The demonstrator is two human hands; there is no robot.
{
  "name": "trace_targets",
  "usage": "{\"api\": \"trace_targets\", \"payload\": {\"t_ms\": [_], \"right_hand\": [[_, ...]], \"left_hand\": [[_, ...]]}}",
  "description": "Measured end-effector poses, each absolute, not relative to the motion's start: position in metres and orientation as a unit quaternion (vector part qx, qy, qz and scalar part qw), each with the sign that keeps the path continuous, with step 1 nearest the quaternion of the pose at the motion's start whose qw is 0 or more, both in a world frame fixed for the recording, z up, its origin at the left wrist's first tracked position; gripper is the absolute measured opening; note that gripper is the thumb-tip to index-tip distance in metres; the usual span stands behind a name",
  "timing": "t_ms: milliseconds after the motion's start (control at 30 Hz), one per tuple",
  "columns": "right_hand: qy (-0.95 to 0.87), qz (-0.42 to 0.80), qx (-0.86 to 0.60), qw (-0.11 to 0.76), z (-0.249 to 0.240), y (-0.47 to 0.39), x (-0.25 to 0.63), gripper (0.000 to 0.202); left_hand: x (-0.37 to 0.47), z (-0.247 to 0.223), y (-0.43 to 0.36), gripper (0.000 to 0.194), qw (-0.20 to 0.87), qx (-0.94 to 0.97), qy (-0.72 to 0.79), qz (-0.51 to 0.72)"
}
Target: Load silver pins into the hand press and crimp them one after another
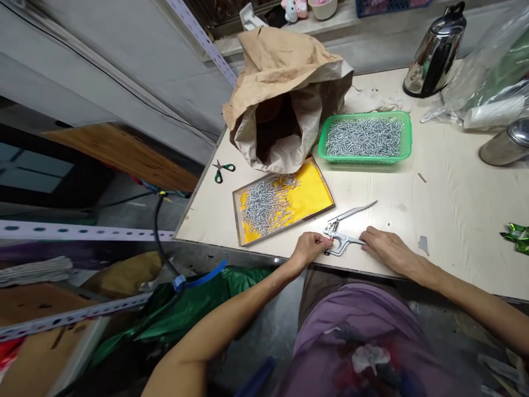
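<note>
A metal hand tool [344, 240] with two long handles and a small spring lies at the table's front edge, its handles spread apart. My right hand [382, 248] grips the end of its lower handle. At the tool's head, my left hand [311, 248] is closed, thumb and finger pinched beside a small red part; what they hold is too small to name. Left of the tool sits a shallow cardboard tray [316, 187] with a yellow lining and a pile of small silver metal pieces [264, 207]. Behind it, a green basket [366, 160] is full of similar pieces.
Green-handled scissors [219, 175] lie at the table's left. A large open paper bag [285, 71] stands behind the tray. At the back right are a steel kettle [437, 49], plastic bags [487, 82] and a metal container [504, 144]. A green wrapper [516, 237] lies far right.
</note>
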State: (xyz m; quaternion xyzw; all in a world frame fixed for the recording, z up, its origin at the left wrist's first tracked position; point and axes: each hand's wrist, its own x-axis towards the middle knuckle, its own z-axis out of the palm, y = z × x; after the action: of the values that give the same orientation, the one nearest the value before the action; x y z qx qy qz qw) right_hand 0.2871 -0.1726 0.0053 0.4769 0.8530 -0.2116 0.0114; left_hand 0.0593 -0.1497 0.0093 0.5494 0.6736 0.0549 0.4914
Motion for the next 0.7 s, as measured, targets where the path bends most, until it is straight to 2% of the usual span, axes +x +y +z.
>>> {"api": "trace_targets", "payload": {"t_ms": [167,533,567,600,700], "right_hand": [[0.853,-0.202,0.481,0.000,0.001,-0.176,0.286,0.009],[0.863,-0.201,0.463,0.003,0.009,-0.174,0.288,0.010],[0.867,-0.192,0.459,-0.012,0.009,-0.170,0.290,0.015],[0.871,-0.180,0.457,-0.027,0.008,-0.165,0.293,0.029],[0.878,-0.152,0.452,-0.039,0.001,-0.147,0.301,0.080]], "left_hand": [[0.062,0.016,-0.142,0.019,0.479,0.545,0.688,0.022],[0.058,0.008,-0.152,0.025,0.578,0.449,0.681,-0.005],[0.057,0.008,-0.153,0.026,0.583,0.447,0.679,-0.004],[0.057,0.007,-0.153,0.027,0.587,0.446,0.676,-0.002],[0.056,0.004,-0.156,0.030,0.593,0.451,0.667,0.004]]}}
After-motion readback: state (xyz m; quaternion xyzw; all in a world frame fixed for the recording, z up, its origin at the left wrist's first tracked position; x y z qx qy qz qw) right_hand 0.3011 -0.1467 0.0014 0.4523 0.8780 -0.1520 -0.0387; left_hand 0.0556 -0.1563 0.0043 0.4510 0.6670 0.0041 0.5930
